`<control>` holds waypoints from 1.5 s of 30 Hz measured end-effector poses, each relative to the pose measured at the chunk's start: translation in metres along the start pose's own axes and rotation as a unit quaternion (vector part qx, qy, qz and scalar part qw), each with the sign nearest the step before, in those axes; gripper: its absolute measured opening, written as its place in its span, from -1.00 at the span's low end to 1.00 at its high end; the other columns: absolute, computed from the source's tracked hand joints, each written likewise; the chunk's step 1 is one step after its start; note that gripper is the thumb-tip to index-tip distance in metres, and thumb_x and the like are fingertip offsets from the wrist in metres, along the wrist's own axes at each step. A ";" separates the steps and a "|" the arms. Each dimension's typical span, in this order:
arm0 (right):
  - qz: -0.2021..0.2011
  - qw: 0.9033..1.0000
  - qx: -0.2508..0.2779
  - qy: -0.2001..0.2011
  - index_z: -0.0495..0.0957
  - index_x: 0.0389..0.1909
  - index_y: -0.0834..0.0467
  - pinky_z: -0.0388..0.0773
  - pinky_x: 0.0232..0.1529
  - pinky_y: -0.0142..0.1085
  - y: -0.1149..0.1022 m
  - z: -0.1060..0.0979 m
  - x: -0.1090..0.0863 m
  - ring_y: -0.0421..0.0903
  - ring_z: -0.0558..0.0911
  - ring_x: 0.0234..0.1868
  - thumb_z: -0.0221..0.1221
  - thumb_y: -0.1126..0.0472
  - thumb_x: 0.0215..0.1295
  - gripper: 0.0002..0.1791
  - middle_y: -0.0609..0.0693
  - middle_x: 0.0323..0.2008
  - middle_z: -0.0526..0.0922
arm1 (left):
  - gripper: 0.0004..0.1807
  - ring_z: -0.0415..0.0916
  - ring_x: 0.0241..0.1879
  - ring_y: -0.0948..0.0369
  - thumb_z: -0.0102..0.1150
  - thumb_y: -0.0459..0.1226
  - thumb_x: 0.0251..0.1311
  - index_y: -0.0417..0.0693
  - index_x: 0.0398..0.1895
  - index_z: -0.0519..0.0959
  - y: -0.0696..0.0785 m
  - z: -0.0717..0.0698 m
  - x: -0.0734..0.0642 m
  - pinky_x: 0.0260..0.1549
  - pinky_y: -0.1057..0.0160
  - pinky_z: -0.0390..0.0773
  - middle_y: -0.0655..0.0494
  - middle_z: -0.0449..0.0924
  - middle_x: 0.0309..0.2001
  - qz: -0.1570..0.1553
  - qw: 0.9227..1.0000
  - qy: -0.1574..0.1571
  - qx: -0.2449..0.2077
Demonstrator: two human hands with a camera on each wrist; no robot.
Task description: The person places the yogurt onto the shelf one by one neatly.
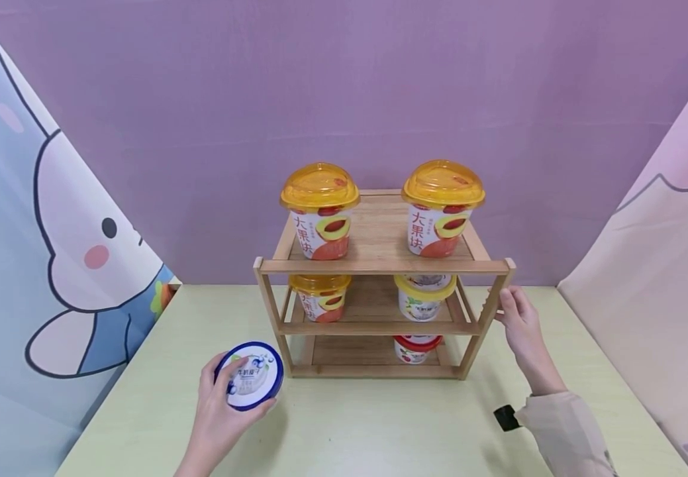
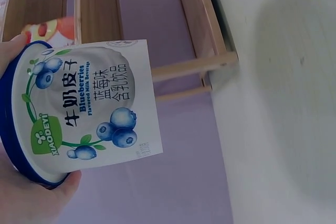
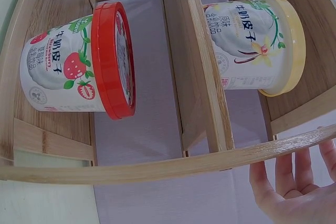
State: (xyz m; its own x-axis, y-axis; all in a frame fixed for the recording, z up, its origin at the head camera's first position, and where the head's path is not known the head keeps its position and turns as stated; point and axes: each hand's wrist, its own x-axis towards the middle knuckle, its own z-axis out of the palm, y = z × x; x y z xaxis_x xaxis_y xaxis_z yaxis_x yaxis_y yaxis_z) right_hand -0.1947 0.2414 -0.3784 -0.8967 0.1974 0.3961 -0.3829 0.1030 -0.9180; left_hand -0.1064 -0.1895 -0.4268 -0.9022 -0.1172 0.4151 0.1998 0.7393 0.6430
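My left hand (image 1: 224, 397) grips a cup of blueberry milk drink (image 2: 100, 103) by its blue-lidded end. In the head view the cup's round blue-and-white lid (image 1: 252, 376) faces up, left of the three-tier wooden rack (image 1: 379, 266). My right hand (image 1: 522, 324) holds the rack's right front post, just below the top tier. In the right wrist view that hand's fingers (image 3: 286, 174) pass partly behind the post. A red-lidded strawberry cup (image 3: 73, 64) stands on the bottom tier. One tier up stands a yellow-lidded cup (image 3: 252, 45).
Two orange-domed fruit cups, left (image 1: 326, 228) and right (image 1: 439, 225), stand on the top tier. Another orange-lidded cup (image 1: 322, 301) is on the middle tier's left. The pale table (image 1: 344, 430) meets a purple cloth (image 1: 224, 132) behind the rack. Printed cloths hang at both sides.
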 end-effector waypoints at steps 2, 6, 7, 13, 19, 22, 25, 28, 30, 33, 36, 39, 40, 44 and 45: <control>-0.001 1.000 0.002 0.000 0.39 -0.37 -0.05 0.45 -0.34 -0.57 0.000 0.000 0.000 -0.35 0.50 -0.37 -0.15 0.17 0.36 -0.83 -0.24 -0.44 0.51 | -0.19 0.09 0.10 -0.18 0.50 -0.11 -0.45 -0.08 0.01 0.37 0.003 0.002 -0.001 -0.13 -0.27 0.31 -0.19 0.04 0.16 0.003 1.000 -0.006 -0.001; -0.005 1.000 -0.003 0.000 0.39 -0.39 -0.05 0.45 -0.34 -0.57 0.000 -0.001 0.000 -0.36 0.50 -0.36 -0.16 0.17 0.36 -0.82 -0.27 -0.41 0.52 | -0.19 0.11 0.10 -0.15 0.52 -0.13 -0.49 -0.05 0.00 0.38 0.009 0.010 -0.002 -0.13 -0.24 0.34 -0.16 0.08 0.15 0.023 1.000 -0.007 -0.010; -0.006 1.000 -0.007 0.000 0.38 -0.39 -0.06 0.45 -0.34 -0.57 0.000 -0.001 0.000 -0.37 0.49 -0.36 -0.16 0.17 0.36 -0.82 -0.28 -0.40 0.51 | -0.19 0.12 0.09 -0.14 0.52 -0.13 -0.50 -0.04 0.00 0.38 0.011 0.012 -0.002 -0.14 -0.23 0.35 -0.15 0.09 0.14 0.027 1.000 -0.006 -0.011; -0.011 1.000 -0.006 -0.005 0.38 -0.40 -0.04 0.45 -0.33 -0.57 0.000 0.000 0.000 -0.37 0.50 -0.35 -0.17 0.17 0.37 -0.82 -0.28 -0.37 0.51 | -0.18 0.17 0.07 -0.08 0.53 -0.12 -0.55 -0.01 -0.02 0.40 0.018 0.026 -0.004 -0.16 -0.18 0.38 -0.13 0.13 0.13 0.052 0.998 -0.006 -0.026; -0.009 1.000 -0.012 -0.009 0.37 -0.39 -0.02 0.46 -0.32 -0.57 -0.001 0.000 0.000 -0.36 0.49 -0.34 -0.17 0.16 0.37 -0.82 -0.28 -0.36 0.50 | -0.18 0.18 0.08 -0.07 0.53 -0.13 -0.55 0.01 -0.01 0.40 0.024 0.040 -0.003 -0.14 -0.14 0.40 -0.12 0.12 0.14 0.063 0.997 -0.014 -0.049; -0.007 1.000 -0.020 -0.009 0.37 -0.38 -0.02 0.45 -0.31 -0.57 -0.001 -0.001 0.000 -0.36 0.49 -0.33 -0.18 0.16 0.37 -0.83 -0.28 -0.36 0.49 | -0.18 0.18 0.08 -0.09 0.52 -0.13 -0.54 0.00 -0.01 0.39 0.027 0.048 -0.001 -0.15 -0.14 0.40 -0.14 0.12 0.15 0.069 0.996 -0.020 -0.056; -0.005 1.000 -0.027 -0.009 0.37 -0.37 -0.03 0.45 -0.31 -0.57 -0.001 -0.002 0.000 -0.37 0.48 -0.33 -0.18 0.15 0.37 -0.83 -0.29 -0.35 0.49 | -0.20 0.19 0.07 -0.11 0.52 -0.12 -0.52 0.00 -0.01 0.39 0.030 0.055 0.000 -0.15 -0.14 0.40 -0.16 0.13 0.14 0.070 0.995 -0.026 -0.061; -0.002 0.999 -0.032 -0.008 0.37 -0.36 -0.04 0.45 -0.31 -0.58 -0.001 -0.002 0.000 -0.37 0.48 -0.33 -0.18 0.13 0.37 -0.83 -0.31 -0.34 0.49 | -0.20 0.21 0.06 -0.13 0.51 -0.11 -0.52 0.01 -0.02 0.40 0.032 0.062 0.001 -0.16 -0.14 0.41 -0.19 0.13 0.13 0.072 0.995 -0.030 -0.062; 0.000 0.999 -0.034 -0.007 0.37 -0.36 -0.04 0.45 -0.31 -0.58 -0.001 -0.002 0.000 -0.38 0.49 -0.33 -0.18 0.13 0.37 -0.83 -0.31 -0.35 0.49 | -0.21 0.21 0.05 -0.15 0.51 -0.11 -0.52 0.00 -0.03 0.40 0.034 0.067 0.002 -0.16 -0.14 0.41 -0.20 0.13 0.13 0.077 0.995 -0.031 -0.060; 0.001 0.999 -0.036 -0.005 0.37 -0.36 -0.04 0.45 -0.31 -0.58 -0.001 -0.002 0.000 -0.38 0.49 -0.33 -0.18 0.13 0.37 -0.83 -0.31 -0.36 0.50 | -0.21 0.22 0.05 -0.16 0.50 -0.10 -0.52 -0.01 -0.04 0.40 0.035 0.072 0.003 -0.17 -0.15 0.41 -0.20 0.14 0.11 0.085 0.994 -0.031 -0.055; 0.002 0.999 -0.039 -0.004 0.36 -0.36 -0.04 0.45 -0.32 -0.58 -0.001 -0.002 0.000 -0.38 0.49 -0.33 -0.18 0.13 0.37 -0.83 -0.32 -0.37 0.50 | -0.21 0.21 0.05 -0.15 0.50 -0.08 -0.50 0.00 -0.03 0.39 0.036 0.078 0.006 -0.17 -0.14 0.41 -0.17 0.14 0.11 0.083 0.995 -0.034 -0.053; 0.002 0.999 -0.041 -0.002 0.36 -0.37 -0.04 0.45 -0.32 -0.58 -0.001 -0.002 0.000 -0.38 0.48 -0.33 -0.18 0.13 0.37 -0.83 -0.32 -0.37 0.49 | -0.20 0.21 0.06 -0.13 0.50 -0.07 -0.51 0.00 -0.03 0.39 0.037 0.083 0.008 -0.16 -0.14 0.40 -0.15 0.14 0.12 0.077 0.995 -0.037 -0.055; 0.003 0.999 -0.041 -0.002 0.36 -0.37 -0.04 0.45 -0.32 -0.58 -0.001 -0.002 0.000 -0.38 0.48 -0.33 -0.18 0.13 0.37 -0.83 -0.32 -0.37 0.49 | -0.20 0.21 0.06 -0.13 0.50 -0.08 -0.52 -0.01 -0.03 0.39 0.037 0.084 0.008 -0.15 -0.14 0.40 -0.15 0.14 0.12 0.076 0.995 -0.037 -0.057; 0.004 0.999 -0.042 -0.002 0.37 -0.37 -0.03 0.45 -0.32 -0.57 -0.001 -0.002 0.000 -0.38 0.48 -0.33 -0.18 0.12 0.37 -0.83 -0.30 -0.38 0.49 | -0.21 0.22 0.05 -0.11 0.50 -0.09 -0.52 -0.05 -0.04 0.40 0.037 0.091 0.011 -0.13 -0.11 0.39 -0.17 0.15 0.11 0.076 0.994 -0.036 -0.067; 0.004 0.999 -0.043 -0.001 0.37 -0.37 -0.04 0.45 -0.32 -0.57 -0.001 -0.002 0.000 -0.38 0.48 -0.33 -0.18 0.12 0.37 -0.83 -0.30 -0.38 0.49 | -0.21 0.23 0.04 -0.10 0.50 -0.09 -0.52 -0.06 -0.04 0.40 0.037 0.092 0.012 -0.13 -0.10 0.40 -0.17 0.16 0.11 0.076 0.994 -0.035 -0.069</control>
State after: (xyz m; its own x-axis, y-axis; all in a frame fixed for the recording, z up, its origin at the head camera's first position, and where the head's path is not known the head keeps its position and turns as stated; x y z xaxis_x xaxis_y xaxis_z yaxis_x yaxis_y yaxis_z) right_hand -0.1938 0.2429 -0.3779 -0.9004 0.1964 0.3882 -0.3549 0.1846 -0.9165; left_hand -0.1450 -0.1028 -0.4578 -0.8813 0.0388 0.4710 0.3815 0.6467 0.6605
